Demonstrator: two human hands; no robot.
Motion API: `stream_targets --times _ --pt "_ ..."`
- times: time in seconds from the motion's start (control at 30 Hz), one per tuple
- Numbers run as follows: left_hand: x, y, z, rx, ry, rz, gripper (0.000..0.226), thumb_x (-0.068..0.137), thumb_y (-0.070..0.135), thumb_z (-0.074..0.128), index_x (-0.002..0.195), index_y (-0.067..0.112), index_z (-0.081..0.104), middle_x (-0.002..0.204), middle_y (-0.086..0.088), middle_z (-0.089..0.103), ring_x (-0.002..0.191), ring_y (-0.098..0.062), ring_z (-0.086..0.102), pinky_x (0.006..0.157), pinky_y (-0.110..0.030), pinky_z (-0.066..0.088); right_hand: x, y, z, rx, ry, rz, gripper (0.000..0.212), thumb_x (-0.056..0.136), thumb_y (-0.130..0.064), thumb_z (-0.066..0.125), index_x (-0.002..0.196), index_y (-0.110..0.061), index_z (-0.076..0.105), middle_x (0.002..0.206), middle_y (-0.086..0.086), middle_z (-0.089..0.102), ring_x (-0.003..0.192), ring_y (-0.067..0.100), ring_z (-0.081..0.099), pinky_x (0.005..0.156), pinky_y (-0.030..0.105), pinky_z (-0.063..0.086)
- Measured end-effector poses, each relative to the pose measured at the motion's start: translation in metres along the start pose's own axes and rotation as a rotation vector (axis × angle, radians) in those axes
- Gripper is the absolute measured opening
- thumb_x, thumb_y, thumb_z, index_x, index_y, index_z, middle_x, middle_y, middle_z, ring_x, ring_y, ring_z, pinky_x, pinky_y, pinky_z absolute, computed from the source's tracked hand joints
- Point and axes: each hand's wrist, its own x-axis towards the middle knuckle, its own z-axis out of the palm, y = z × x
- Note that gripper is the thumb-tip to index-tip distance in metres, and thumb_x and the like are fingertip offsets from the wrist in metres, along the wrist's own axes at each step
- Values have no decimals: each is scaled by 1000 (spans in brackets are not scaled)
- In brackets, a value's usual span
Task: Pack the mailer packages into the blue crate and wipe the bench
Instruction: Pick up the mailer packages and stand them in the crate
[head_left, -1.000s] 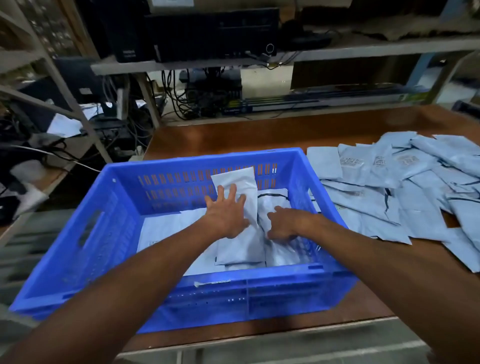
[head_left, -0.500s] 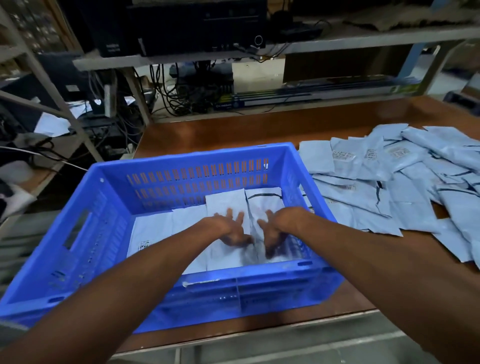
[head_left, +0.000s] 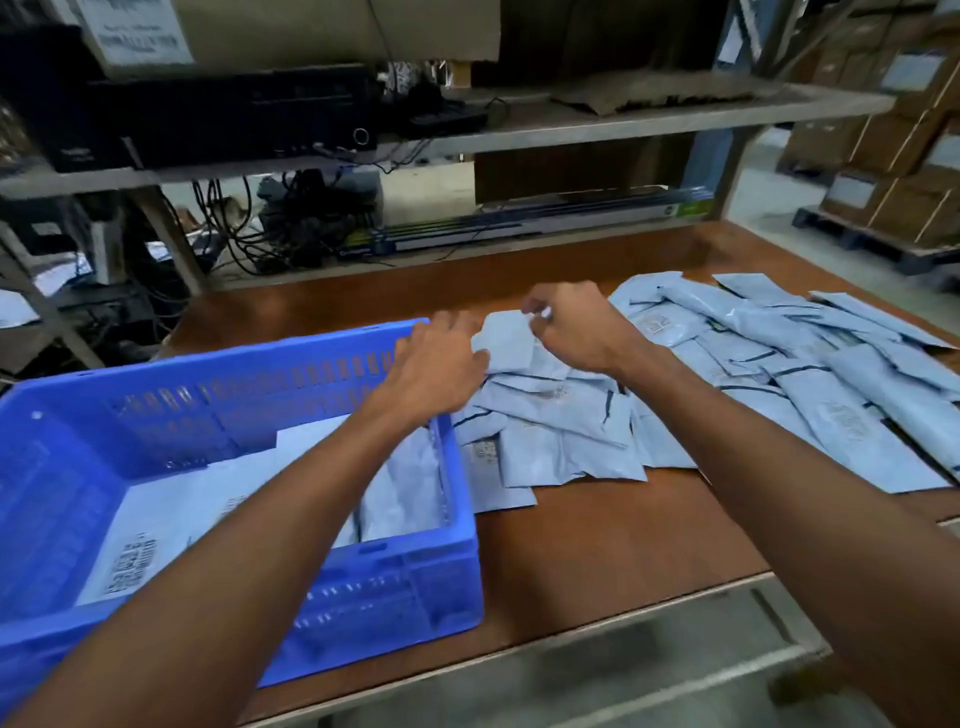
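Right grip (head_left: 571, 332): closed in a pinch on the top edge of one mailer (head_left: 503, 340), apparently to peel it off the pile (head_left: 779, 374).
Left grip (head_left: 436, 369): at that mailer's left edge, likely steadying it; pinching or merely touching, cannot tell.
Pile: spread on the tabletop (head_left: 597, 535) just right of the blue crate (head_left: 249, 384), keeping carries short.
Crate contents: packed mailers (head_left: 197, 499) lying flat, probably to save room.

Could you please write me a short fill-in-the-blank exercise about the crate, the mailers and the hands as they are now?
The crate is coloured ____.
It sits on the bench to the ____ of the loose pile of mailers.
The right hand pinches the top edge of a ____.
Missing words: blue; left; mailer.
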Motion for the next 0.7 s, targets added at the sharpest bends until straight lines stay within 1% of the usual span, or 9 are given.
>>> stream_targets --times 0.1,0.2,0.27,0.33,0.43,0.53,0.6,0.67,0.7 --pt "19 56 32 75 -153 -6 52 95 41 46 143 21 40 144 -12 44 131 -37 42 106 -50 37 -24 78 14 -55 -104 132 33 89 -17 55 120 -13 64 125 11 65 115 30 59 96 38 49" --pt "43 76 65 101 -273 -157 51 97 38 41 144 19 37 148 -12 39 135 -38 36 108 -53 30 -31 125 38 -38 -193 185 40 89 -23 55 128 -16 59 131 11 60 120 31 56 98 42 48" --pt "60 72 84 78 -259 -272 50 98 38 40 143 16 38 149 -14 37 136 -39 34 108 -54 30 -21 134 49 -34 -196 154 40 91 -22 56 130 -13 57 130 12 59 120 32 54 96 39 46" --pt "79 62 101 14 -212 -357 52 99 43 41 143 16 39 149 -15 37 136 -40 34 107 -56 31 1 134 61 -95 -179 91 40 89 -23 56 128 -13 56 130 11 57 119 33 54 97 42 44" --pt "112 47 122 -39 -134 -394 59 98 53 41 147 21 32 153 -13 31 136 -42 34 107 -59 32 38 128 84 -217 -136 -4 45 89 -27 53 132 -15 52 137 7 52 127 31 46 102 46 36" --pt "145 33 143 -47 -159 -407 64 97 61 34 152 29 22 158 -12 24 140 -45 28 109 -62 27 59 135 120 -209 -203 55 58 98 -46 37 150 -21 28 159 8 24 146 36 17 113 54 17" --pt "155 26 160 -18 -299 -401 65 97 64 29 154 36 16 163 -8 16 145 -43 19 112 -63 18 59 149 144 -248 -327 99 69 98 -60 23 156 -26 9 165 7 -3 149 38 -5 116 58 1" --pt "152 23 175 91 -426 -368 62 99 62 27 154 38 12 163 -5 11 145 -41 18 112 -62 16 53 165 156 -305 -377 76 67 98 -59 21 156 -29 6 164 6 -12 149 37 -13 117 58 -5" --pt "148 23 179 151 -431 -343 60 100 59 27 154 39 13 162 -6 14 144 -40 22 111 -60 19 50 172 157 -309 -376 59 65 99 -55 24 156 -29 8 164 6 -12 149 36 -12 118 57 -6"
